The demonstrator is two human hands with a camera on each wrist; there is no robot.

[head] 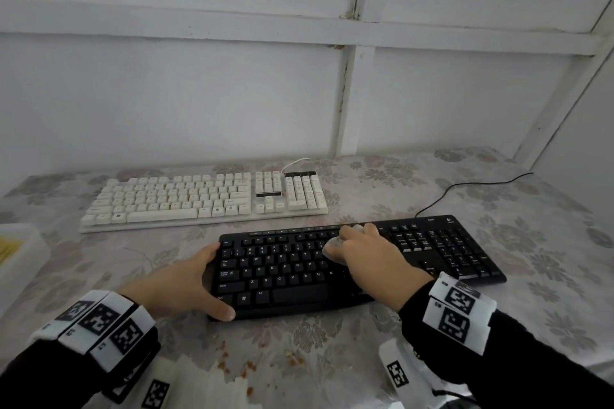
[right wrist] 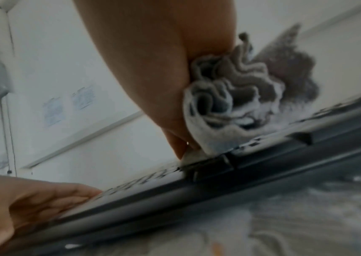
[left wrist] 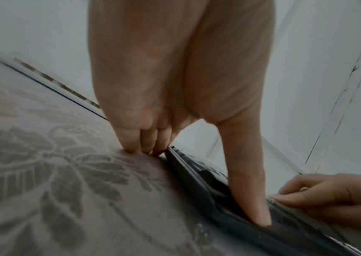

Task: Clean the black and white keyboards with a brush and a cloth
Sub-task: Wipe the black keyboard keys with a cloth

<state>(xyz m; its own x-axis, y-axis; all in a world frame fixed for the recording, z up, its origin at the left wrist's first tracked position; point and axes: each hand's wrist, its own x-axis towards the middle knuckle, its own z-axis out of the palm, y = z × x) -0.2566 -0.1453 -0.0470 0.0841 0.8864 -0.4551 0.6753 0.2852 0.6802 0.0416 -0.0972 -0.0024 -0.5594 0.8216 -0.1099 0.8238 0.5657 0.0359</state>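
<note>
The black keyboard [head: 285, 279] lies near me on the flowered tablecloth, with the white keyboard [head: 186, 199] behind it to the left. My left hand [head: 199, 279] grips the black keyboard's left end: the thumb [left wrist: 247, 181] lies on its front edge, and the curled fingers [left wrist: 144, 138] sit at its side edge on the tablecloth. My right hand [head: 362, 246] holds a bunched grey-white cloth [head: 332, 247] and presses it onto the keys in the upper middle. In the right wrist view the cloth [right wrist: 229, 104] bulges out of my palm onto the black keyboard [right wrist: 218, 187]. No brush is in view.
A white plastic box [head: 20, 252] stands at the table's left edge. Orange-brown crumbs [head: 246, 365] lie on the tablecloth [head: 548, 242] in front of the black keyboard. Its black cable [head: 465, 186] runs to the back right. A white panelled wall closes the back.
</note>
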